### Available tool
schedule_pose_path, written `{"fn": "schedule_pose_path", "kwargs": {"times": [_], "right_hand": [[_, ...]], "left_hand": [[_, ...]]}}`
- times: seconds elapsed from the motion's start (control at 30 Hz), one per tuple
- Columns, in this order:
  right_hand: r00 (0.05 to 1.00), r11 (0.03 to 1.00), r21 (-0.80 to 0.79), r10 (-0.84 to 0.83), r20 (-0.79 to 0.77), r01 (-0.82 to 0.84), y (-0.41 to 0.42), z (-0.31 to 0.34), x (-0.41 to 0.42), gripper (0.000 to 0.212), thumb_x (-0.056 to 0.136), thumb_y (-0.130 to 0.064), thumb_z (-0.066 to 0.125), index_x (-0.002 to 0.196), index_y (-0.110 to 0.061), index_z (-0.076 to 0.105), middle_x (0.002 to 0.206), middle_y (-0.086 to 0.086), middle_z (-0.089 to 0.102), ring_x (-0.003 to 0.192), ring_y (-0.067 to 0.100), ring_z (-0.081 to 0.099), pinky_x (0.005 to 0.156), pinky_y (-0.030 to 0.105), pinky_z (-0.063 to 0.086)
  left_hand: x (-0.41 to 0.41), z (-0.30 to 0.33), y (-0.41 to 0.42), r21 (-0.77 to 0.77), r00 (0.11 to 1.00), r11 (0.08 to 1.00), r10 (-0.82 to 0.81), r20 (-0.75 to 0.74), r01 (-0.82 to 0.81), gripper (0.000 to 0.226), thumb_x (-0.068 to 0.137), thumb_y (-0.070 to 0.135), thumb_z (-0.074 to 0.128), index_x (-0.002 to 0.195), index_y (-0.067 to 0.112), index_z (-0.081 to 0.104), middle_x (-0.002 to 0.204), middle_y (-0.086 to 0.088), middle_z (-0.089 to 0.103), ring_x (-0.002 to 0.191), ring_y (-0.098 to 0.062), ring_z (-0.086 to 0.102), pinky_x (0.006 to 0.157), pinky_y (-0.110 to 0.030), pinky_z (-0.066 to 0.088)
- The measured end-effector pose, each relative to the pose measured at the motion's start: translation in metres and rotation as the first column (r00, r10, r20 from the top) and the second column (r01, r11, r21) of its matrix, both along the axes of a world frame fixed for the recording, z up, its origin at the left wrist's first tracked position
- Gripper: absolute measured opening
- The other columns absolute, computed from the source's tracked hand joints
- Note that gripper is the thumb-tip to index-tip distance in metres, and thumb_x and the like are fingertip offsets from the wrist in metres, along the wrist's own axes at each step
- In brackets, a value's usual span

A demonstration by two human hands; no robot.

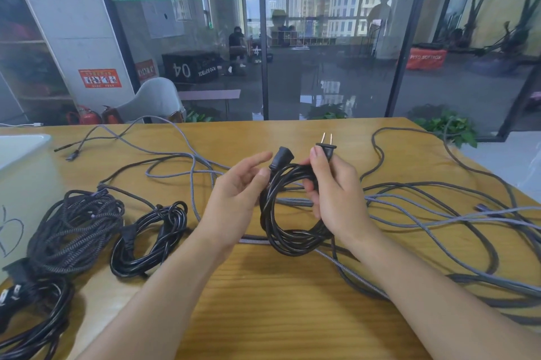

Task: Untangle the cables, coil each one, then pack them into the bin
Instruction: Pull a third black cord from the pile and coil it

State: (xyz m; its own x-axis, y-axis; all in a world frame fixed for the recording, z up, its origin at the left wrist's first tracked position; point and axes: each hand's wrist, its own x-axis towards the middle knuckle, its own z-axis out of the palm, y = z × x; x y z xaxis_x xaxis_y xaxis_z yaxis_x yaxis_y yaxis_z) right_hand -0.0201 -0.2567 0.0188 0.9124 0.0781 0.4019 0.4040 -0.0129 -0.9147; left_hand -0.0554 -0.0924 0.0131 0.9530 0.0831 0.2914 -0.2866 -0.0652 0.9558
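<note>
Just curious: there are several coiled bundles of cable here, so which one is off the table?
The smooth black power cable with the two-pin plug, gripped by the right hand. The other coils lie at the table's left.

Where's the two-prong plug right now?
Centre of the head view, the plug is pinched by the right hand above the black coil, prongs up.

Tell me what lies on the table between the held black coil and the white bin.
Head view: two coiled cables, a smooth black coil and a braided dark coil.
</note>
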Motion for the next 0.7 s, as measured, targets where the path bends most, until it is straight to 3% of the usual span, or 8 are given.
{"fn": "schedule_pose_path", "kwargs": {"times": [0.1,0.2,0.3,0.37,0.47,0.53,0.6,0.7], "right_hand": [[0.999,0.997,0.074,0.029,0.023,-0.03,-0.002,0.007,-0.003,0.038,0.108,-0.039,0.044,0.089,-0.016,0.067,0.061,-0.008,0.054,0.056,0.009,0.05,0.044,0.017,0.036],[0.999,0.994,0.111,0.004,0.032,-0.007,-0.005,0.011,-0.003,0.038,0.109,-0.038,0.045,0.089,-0.014,0.067,0.065,-0.003,0.056,0.056,0.007,0.051,0.045,0.015,0.036],[0.999,0.992,0.12,-0.037,0.027,0.033,-0.006,0.008,0.001,0.038,0.11,-0.038,0.047,0.088,-0.016,0.068,0.072,0.003,0.061,0.064,0.012,0.058,0.051,0.02,0.043],[0.997,0.994,0.086,-0.069,0.019,0.067,-0.004,0.004,0.004,0.038,0.109,-0.042,0.047,0.086,-0.02,0.069,0.074,0.001,0.065,0.068,0.012,0.063,0.058,0.027,0.048],[0.996,0.996,0.002,-0.088,0.019,0.088,-0.003,0.001,0.006,0.039,0.108,-0.047,0.045,0.088,-0.023,0.068,0.077,0.001,0.069,0.071,0.014,0.068,0.06,0.031,0.05],[0.995,0.993,-0.074,-0.095,0.004,0.095,-0.004,0.001,0.008,0.04,0.108,-0.049,0.042,0.091,-0.024,0.068,0.08,0.0,0.071,0.072,0.011,0.067,0.064,0.033,0.049],[0.994,0.988,-0.119,-0.105,-0.028,0.101,-0.005,0.0,0.009,0.041,0.108,-0.051,0.04,0.093,-0.025,0.067,0.082,0.001,0.071,0.07,0.008,0.064,0.065,0.033,0.046],[0.994,0.983,-0.168,-0.091,-0.063,0.08,-0.006,-0.002,0.009,0.041,0.107,-0.054,0.04,0.094,-0.025,0.066,0.086,0.008,0.072,0.066,0.014,0.061,0.063,0.034,0.046]], "left_hand": [[0.001,0.0,0.004,0.009,1.0,1.0,0.016,0.001,-0.016,0.025,0.107,0.016,0.055,0.126,0.019,0.07,0.099,0.001,0.079,0.084,-0.011,0.069,0.077,-0.024,0.056],[0.003,-0.002,0.011,0.107,1.0,0.994,-0.009,-0.001,0.009,0.025,0.107,0.016,0.055,0.119,0.023,0.076,0.084,-0.009,0.069,0.074,-0.017,0.057,0.075,-0.038,0.052],[0.002,-0.002,0.012,0.252,0.989,0.957,-0.143,-0.018,0.143,0.03,0.109,0.014,0.052,0.119,0.027,0.077,0.097,-0.022,0.071,0.079,-0.027,0.056,0.077,-0.045,0.05],[0.0,-0.001,0.01,0.281,0.981,0.94,-0.187,-0.048,0.193,0.032,0.109,0.011,0.051,0.12,0.026,0.077,0.103,-0.009,0.077,0.087,-0.03,0.062,0.083,-0.04,0.055],[-0.006,0.002,0.004,0.18,0.974,0.957,-0.215,-0.076,0.226,0.032,0.108,0.01,0.05,0.114,0.024,0.078,0.086,0.011,0.073,0.079,-0.011,0.059,0.076,-0.022,0.049],[-0.006,0.002,0.002,0.071,0.973,0.974,-0.209,-0.1,0.217,0.036,0.11,0.016,0.046,0.111,0.025,0.08,0.091,0.002,0.072,0.083,-0.013,0.062,0.081,-0.026,0.049],[-0.004,0.002,0.001,-0.079,0.967,0.973,-0.226,-0.12,0.218,0.037,0.111,0.028,0.04,0.123,0.022,0.074,0.106,-0.007,0.075,0.092,-0.019,0.065,0.088,-0.034,0.049],[-0.003,0.002,0.003,-0.09,0.966,0.971,-0.229,-0.118,0.22,0.048,0.1,0.038,0.063,0.145,0.023,0.052,0.117,-0.007,0.075,0.1,-0.018,0.071,0.088,-0.03,0.053]]}}
